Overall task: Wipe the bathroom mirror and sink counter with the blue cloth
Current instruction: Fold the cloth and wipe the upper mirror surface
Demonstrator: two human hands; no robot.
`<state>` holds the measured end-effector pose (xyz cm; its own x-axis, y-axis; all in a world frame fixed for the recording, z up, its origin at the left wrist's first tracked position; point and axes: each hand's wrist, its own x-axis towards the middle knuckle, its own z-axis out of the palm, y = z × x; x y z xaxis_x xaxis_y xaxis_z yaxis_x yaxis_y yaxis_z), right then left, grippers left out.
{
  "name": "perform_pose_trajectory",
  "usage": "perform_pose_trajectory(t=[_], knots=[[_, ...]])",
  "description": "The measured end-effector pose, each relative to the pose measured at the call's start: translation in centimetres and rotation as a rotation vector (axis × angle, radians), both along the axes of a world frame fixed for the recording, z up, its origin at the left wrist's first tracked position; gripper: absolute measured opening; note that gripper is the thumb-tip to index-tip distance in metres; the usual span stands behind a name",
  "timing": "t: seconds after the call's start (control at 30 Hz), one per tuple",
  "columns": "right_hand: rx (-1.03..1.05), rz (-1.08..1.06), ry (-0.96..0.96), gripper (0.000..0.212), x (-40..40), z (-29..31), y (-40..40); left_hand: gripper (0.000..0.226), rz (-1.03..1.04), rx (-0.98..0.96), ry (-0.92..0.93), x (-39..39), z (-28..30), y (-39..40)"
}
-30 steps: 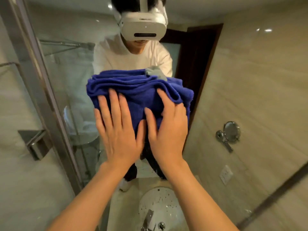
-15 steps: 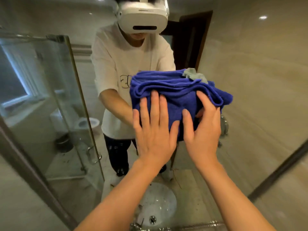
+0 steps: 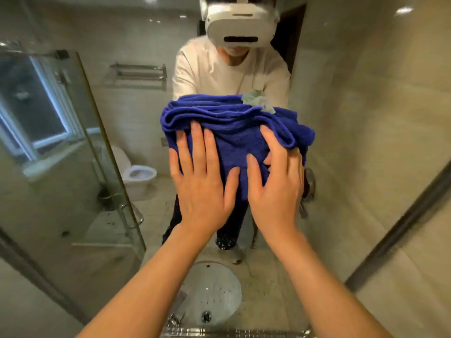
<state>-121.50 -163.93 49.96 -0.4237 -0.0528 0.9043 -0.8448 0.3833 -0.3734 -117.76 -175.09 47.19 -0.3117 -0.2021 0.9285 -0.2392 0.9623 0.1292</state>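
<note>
- Pressing flat against the large wall-mounted bathroom mirror [image 3: 366, 118], the bunched deep-blue terry cloth [image 3: 234, 132] sat near the middle of the glass, its upper edge rolled into thick folds.
- A pale grey-green scrap of fabric [image 3: 258, 100] showed at the cloth's top right corner.
- The left hand [image 3: 202, 181] lay on the cloth's lower left part, fingers straight and spread, palm pushing the fabric to the glass; nothing was gripped.
- The right hand [image 3: 275, 184] lay just beside it on the cloth's lower right part, fingers likewise extended and fanned, the outer ones reaching the cloth's right edge; it pressed rather than clutched.
- The two hands were close but not touching, thumbs angled toward each other.
- Reflected in the mirror were a person in a white T-shirt [image 3: 219, 71] wearing a white head-mounted headset [image 3: 240, 23], a white ceramic toilet [image 3: 138, 174], a clear glass shower door with a metal handle [image 3: 80, 152], and a chrome wall towel rack [image 3: 139, 71].
- Along the mirror's bottom edge, the round white basin [image 3: 212, 291] with its dark drain was in view, speckled with dark flecks, set in the beige stone sink counter [image 3: 268, 289].
- A dark frame strip [image 3: 400, 228] ran diagonally at the mirror's right edge.
</note>
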Motion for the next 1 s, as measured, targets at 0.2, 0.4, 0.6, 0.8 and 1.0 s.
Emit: perform_pose_trajectory(t=[0.2, 0.4, 0.6, 0.8, 1.0], knots=[[0.031, 0.007, -0.012, 0.043, -4.0, -0.2, 7.3, 0.073, -0.056, 0.038, -0.037, -3.3, 0.0, 7.6], [0.041, -0.012, -0.064, 0.044, -6.7, -0.1, 13.6, 0.076, -0.119, 0.017, -0.065, -6.2, 0.8, 13.4], [0.085, -0.105, -0.065, 0.047, -9.0, 0.4, 18.5, 0.076, -0.116, 0.031, -0.098, -9.1, 0.9, 18.2], [0.021, -0.216, -0.133, 0.048, -11.4, 0.1, 23.3, 0.078, -0.174, -0.017, -0.113, -12.1, 1.5, 24.2], [-0.125, -0.297, -0.208, 0.048, -10.2, -0.5, 21.3, 0.078, -0.175, -0.076, -0.130, -11.4, 0.3, 22.2]])
